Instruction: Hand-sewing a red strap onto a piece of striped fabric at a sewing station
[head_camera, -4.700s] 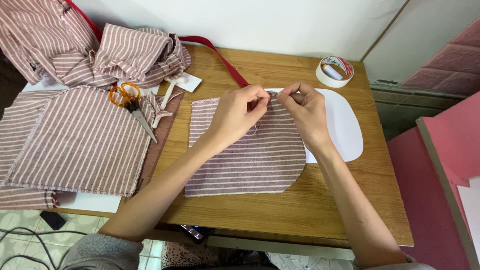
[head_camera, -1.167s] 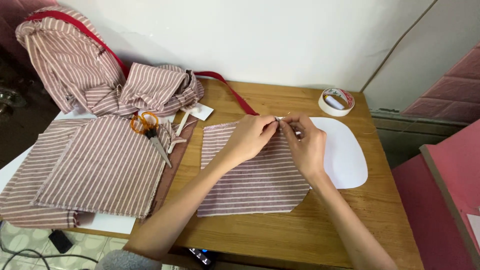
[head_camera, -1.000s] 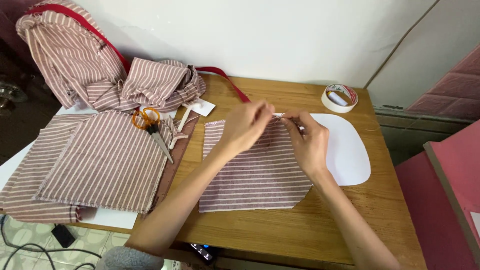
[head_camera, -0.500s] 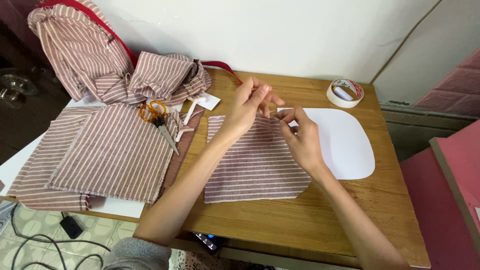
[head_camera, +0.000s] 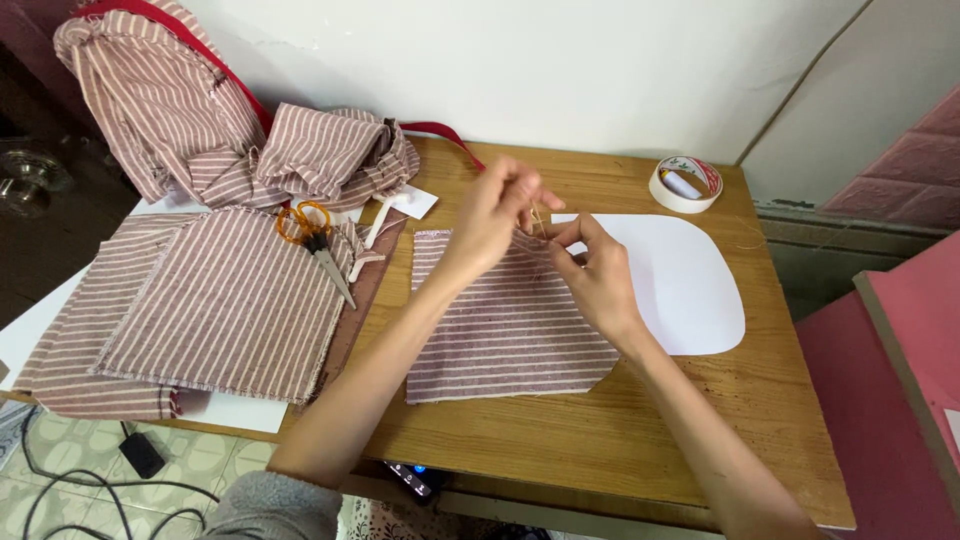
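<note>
- The left hand (head_camera: 495, 210) is raised just above the far edge of the pink-and-white striped fabric piece (head_camera: 505, 320), its fingers drawn together in a pinch; what it pinches is too thin to make out for certain, though a fine pale thread (head_camera: 538, 217) shows between the two hands.
- The right hand (head_camera: 590, 270) rests on the far right part of the same striped piece, thumb and forefinger closed on the cloth's edge, the other fingers curled loosely.
- The striped fabric piece lies flat on the wooden worktop (head_camera: 620, 440), in front of the person, with its right edge overlapping a white rounded paper pattern (head_camera: 690, 285).
- A roll of white tape with a red-and-green printed inner ring (head_camera: 685, 184) sits near the far right corner of the worktop, well apart from the hands.
- A small white paper tag (head_camera: 413, 201) lies at the far side, between the hands and a heaped striped garment with a red strap (head_camera: 240, 130).
- Orange-handled scissors (head_camera: 315, 240) rest on a stack of flat striped fabric panels (head_camera: 190, 310) to the left.
- White paper sheets (head_camera: 235, 412) stick out from under that stack at its near edge.
</note>
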